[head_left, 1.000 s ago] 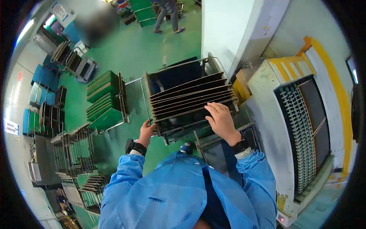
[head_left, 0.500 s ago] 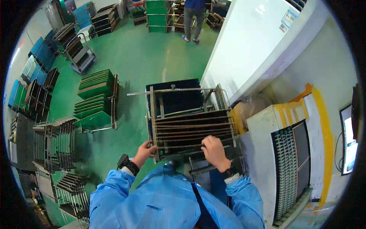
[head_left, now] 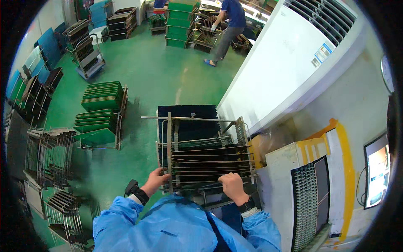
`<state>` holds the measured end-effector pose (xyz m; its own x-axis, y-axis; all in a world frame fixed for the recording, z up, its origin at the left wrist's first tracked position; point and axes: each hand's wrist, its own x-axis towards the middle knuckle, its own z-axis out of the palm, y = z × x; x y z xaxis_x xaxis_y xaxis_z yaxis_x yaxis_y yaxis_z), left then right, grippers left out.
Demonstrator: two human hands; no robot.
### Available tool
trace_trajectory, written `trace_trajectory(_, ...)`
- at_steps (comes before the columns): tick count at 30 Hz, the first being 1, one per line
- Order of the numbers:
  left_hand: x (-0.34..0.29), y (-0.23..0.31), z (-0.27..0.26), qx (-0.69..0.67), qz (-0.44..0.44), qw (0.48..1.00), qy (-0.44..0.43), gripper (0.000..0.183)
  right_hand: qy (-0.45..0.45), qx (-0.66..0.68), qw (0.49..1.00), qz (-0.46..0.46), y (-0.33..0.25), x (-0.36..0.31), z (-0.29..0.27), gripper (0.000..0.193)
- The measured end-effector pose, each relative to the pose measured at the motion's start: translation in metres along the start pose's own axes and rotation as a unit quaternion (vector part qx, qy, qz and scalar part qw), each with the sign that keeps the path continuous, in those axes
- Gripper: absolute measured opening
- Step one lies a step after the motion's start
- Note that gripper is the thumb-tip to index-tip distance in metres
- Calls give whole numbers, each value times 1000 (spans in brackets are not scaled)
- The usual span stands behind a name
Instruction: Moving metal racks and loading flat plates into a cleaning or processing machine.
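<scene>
A metal rack [head_left: 169, 145] with slotted sides stands right in front of me, holding several thin dark panels [head_left: 212, 162] in a row, their top edges facing up. My left hand [head_left: 155, 182] is closed at the near end of the rack's left post, with its fingertips partly hidden there. Over the nearest panel, towards its right end, my right hand [head_left: 234, 187] has its fingers curled and pinched at the top edge. The lower parts of the panels are hidden inside the rack.
Racks of green panels [head_left: 100, 98] stand on the floor to the left, with bare metal racks [head_left: 52, 149] beyond. A white cabinet unit [head_left: 277, 63] and a grey machine [head_left: 279, 168] with a coiled-mesh opening flank the right side. A co-worker [head_left: 231, 25] stands at the back.
The view has tilted up, so the rack and both hands sit lower in the picture. My hands stay at the rack's near end. The co-worker has turned sideways, leaning with an arm out.
</scene>
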<state>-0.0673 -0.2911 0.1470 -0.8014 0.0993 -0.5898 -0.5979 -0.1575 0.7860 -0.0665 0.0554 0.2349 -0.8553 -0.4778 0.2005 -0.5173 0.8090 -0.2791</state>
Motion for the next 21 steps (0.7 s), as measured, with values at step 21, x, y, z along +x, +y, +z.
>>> trace_trajectory(21,-6,74,34,128,321,928,139,27,447,408,733,310,-41,-96,-226,34)
